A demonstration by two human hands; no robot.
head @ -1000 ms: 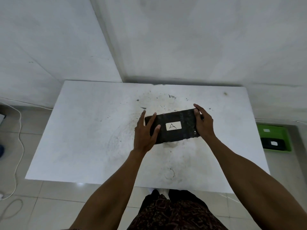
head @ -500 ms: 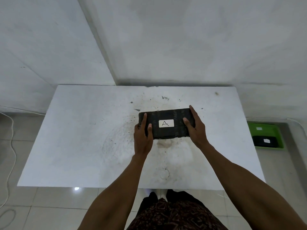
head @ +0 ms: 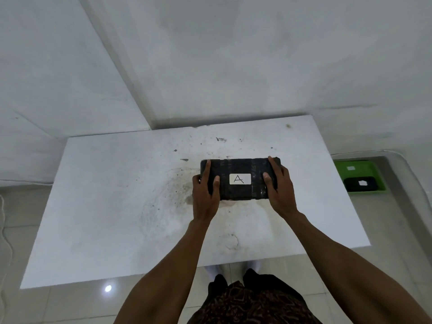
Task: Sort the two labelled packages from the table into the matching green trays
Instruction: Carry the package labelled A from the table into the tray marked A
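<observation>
A black wrapped package (head: 240, 169) with a white label reading "A" is held over the middle of the white table (head: 105, 206). My left hand (head: 205, 195) grips its left end and my right hand (head: 280, 190) grips its right end, thumbs on top. On the floor to the right of the table lies a green tray (head: 364, 167) with a small white label and a second black package (head: 360, 184) inside it. Only this one tray is in view.
The table stands in a corner between two white walls. Its top is stained and scuffed around the middle. A white cable (head: 4, 230) runs over the tiled floor at the left. My patterned clothing shows below the table's near edge.
The package has levelled out from its tilt and both hands have closed further over its ends. The view has shifted, so the table and tray sit differently in frame.
</observation>
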